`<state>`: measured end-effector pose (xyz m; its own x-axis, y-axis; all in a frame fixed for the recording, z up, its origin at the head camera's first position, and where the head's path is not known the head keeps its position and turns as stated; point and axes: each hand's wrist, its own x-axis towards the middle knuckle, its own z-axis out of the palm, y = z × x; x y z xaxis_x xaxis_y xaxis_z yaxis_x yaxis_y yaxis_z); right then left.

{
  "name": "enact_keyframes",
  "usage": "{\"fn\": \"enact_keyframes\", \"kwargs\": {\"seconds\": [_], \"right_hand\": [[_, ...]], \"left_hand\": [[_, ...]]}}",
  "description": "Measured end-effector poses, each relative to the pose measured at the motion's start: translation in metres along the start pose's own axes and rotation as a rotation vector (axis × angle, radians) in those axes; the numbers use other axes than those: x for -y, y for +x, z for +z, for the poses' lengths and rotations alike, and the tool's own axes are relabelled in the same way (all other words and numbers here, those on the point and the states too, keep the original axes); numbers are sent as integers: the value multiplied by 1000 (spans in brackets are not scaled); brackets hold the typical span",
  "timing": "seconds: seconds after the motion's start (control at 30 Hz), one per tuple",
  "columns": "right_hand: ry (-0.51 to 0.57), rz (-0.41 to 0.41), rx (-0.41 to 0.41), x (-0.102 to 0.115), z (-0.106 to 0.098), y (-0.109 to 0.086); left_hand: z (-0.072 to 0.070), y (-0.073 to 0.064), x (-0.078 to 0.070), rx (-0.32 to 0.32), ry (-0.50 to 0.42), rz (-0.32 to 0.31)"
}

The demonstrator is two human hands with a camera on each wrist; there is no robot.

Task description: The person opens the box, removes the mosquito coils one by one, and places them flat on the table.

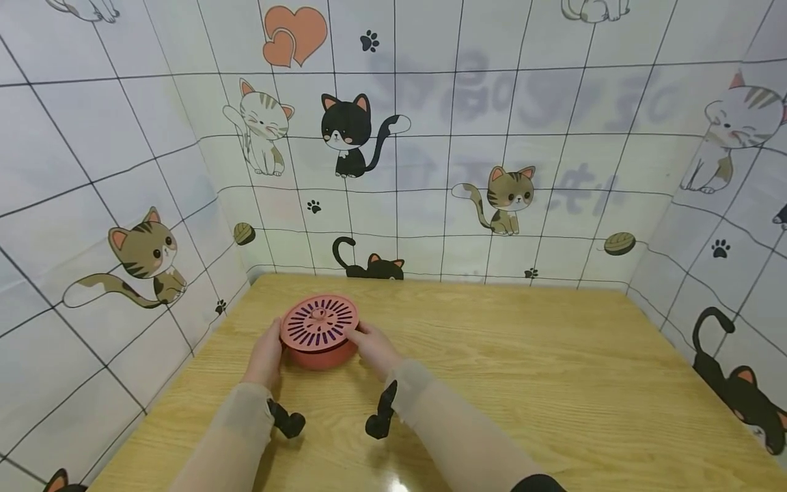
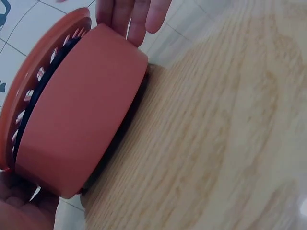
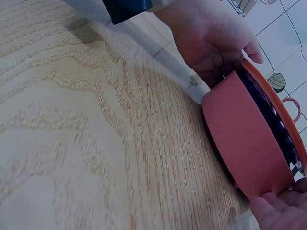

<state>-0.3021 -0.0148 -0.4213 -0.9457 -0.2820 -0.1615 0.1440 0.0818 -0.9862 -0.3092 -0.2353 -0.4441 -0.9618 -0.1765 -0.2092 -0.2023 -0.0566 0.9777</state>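
A round coral-pink container (image 1: 322, 357) stands on the wooden table, left of centre in the head view. Its slotted pink lid (image 1: 319, 322) has a small ring on top, and dark blue shows beneath the rim. My left hand (image 1: 267, 355) holds the container's left side. On the opposite side my right hand (image 1: 376, 350) grips it, thumb at the lid's rim and fingers low on the wall. Both wrist views show the container's plain side wall (image 2: 81, 110) between the two hands. Its underside is hidden.
The light wooden table (image 1: 522, 369) extends to the right and toward me. White walls (image 1: 424, 164) with a black grid and cat drawings close off the back and both sides. A black wrist-camera piece (image 1: 382, 411) juts from the right sleeve, another (image 1: 287, 419) from the left.
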Motion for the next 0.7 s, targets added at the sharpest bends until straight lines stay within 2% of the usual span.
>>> {"fn": "enact_keyframes", "kwargs": {"seconds": [0.17,0.3,0.43,0.57,0.7], "right_hand": [[4,-11,-17,-2,-7,-3],[13,-12,-50,-6,-18,-4],[35,-31,-78,-12,-34,-7],[64,-50,-101,-16,-54,-13],[83,-52,-129,-20,-76,-20]], "left_hand": [[7,-5,-1,-18,23,30],[21,-10,1,-29,-25,49],[39,-14,4,-15,-21,84],[60,-22,7,16,-3,91],[81,-29,12,51,-32,105]]}}
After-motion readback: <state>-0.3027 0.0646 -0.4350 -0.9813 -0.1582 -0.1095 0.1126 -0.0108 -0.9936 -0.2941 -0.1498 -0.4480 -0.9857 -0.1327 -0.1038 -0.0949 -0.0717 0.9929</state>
